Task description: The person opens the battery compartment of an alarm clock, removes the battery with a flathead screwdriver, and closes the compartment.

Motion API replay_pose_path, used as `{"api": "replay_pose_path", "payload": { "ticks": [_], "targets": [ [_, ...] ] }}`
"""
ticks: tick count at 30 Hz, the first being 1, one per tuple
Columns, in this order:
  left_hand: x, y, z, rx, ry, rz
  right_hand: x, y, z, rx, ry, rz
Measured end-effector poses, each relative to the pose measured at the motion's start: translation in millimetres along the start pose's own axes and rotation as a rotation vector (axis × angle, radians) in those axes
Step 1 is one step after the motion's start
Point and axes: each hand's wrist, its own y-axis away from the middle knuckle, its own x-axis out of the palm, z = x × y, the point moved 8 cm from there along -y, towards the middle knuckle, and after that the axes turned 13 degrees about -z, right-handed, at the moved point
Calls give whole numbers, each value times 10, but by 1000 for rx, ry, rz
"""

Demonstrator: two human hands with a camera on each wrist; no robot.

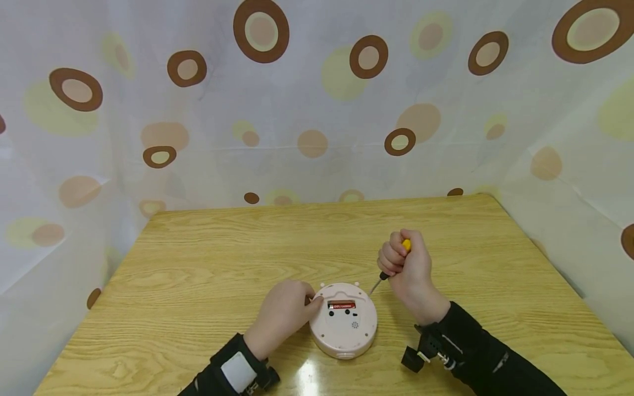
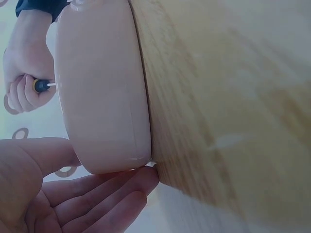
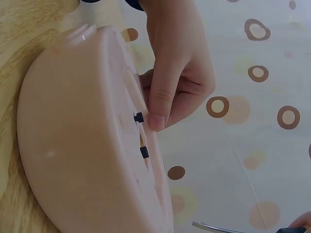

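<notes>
A round, pale pink alarm clock (image 1: 342, 344) lies on its face, back side up. Its uncovered battery slot holds a red battery (image 1: 342, 304), with two small black knobs (image 3: 139, 117) and a patch of speaker holes beside it. My left hand (image 1: 284, 311) grips the clock's upper left edge, thumb on the back rim and fingers along the side wall. Just off the upper right edge, my right hand (image 1: 407, 269) holds a screwdriver (image 1: 383, 276) with a yellow and black handle in its fist. The metal shaft points down toward the clock's rim, its tip apart from the wall in the right wrist view.
The clock rests on a wood-grain table (image 1: 223, 247). Behind the table and along its sides hangs a white sheet (image 1: 297, 99) with brown, tan and yellow circles. Each wrist carries a strapped-on camera (image 1: 412, 358).
</notes>
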Motion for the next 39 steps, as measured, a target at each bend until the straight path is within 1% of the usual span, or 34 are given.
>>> {"api": "replay_pose_path", "payload": {
  "ticks": [5, 10, 13, 18, 26, 33, 39],
  "targets": [
    [5, 4, 5, 0, -7, 2, 48, 14, -36, 13, 3, 7],
    [2, 3, 8, -5, -12, 3, 116, 46, -88, 13, 28, 28],
    [2, 2, 11, -12, -10, 5, 144, 73, -124, 4, 54, 27],
    [3, 1, 11, -22, -4, 11, 174, 117, -186, -5, 91, 3],
    [-5, -2, 10, -19, 1, 11, 175, 143, -286, 24, 115, -74],
    [-6, 1, 10, -11, 8, 7, 174, 152, -320, 13, 132, -80],
    [-3, -1, 15, -3, 11, 0, 194, 163, -326, -17, 150, -64]
  ]
}}
